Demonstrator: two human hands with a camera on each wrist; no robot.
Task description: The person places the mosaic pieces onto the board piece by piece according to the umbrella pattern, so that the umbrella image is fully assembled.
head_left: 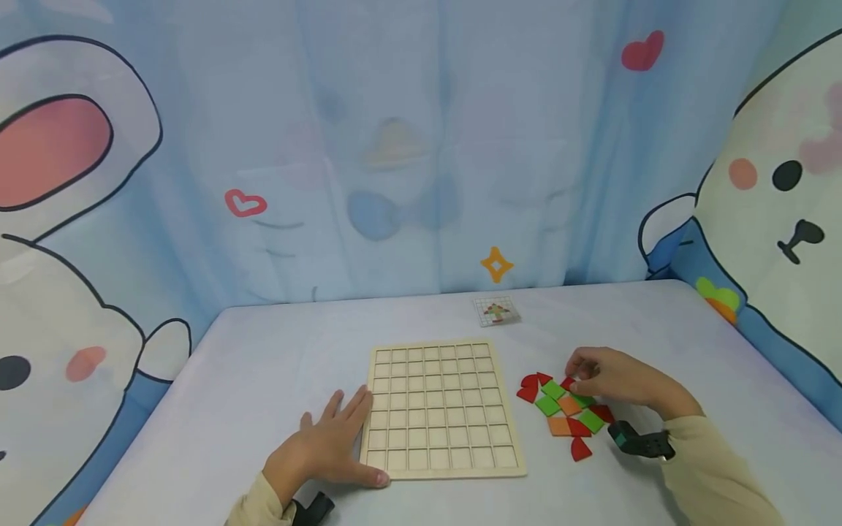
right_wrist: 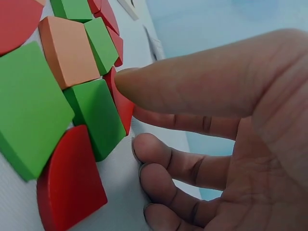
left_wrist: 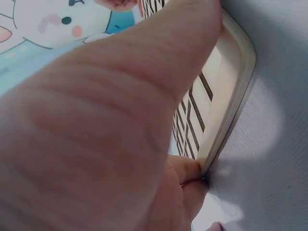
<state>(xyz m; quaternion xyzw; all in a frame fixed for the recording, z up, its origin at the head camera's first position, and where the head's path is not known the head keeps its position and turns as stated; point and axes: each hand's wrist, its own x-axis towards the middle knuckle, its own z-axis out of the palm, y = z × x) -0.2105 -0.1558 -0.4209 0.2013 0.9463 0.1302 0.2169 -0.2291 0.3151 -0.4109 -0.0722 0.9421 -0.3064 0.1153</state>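
Note:
A pale wooden grid board lies flat on the table. My left hand rests at its lower left corner, fingers spread and straight against the left edge, thumb along the front edge. In the left wrist view the fingertips touch the board's rim. To the board's right, my right hand pinches a red piece between thumb and index finger, at the upper edge of a cluster of flat pieces. Its other fingers are loosely bent. Beside that piece lie a green block and an orange block.
Several red, green and orange pieces, such as an orange square and a red quarter-round, lie close together. A small pattern card sits behind the board. The white table ends at a blue cartoon curtain.

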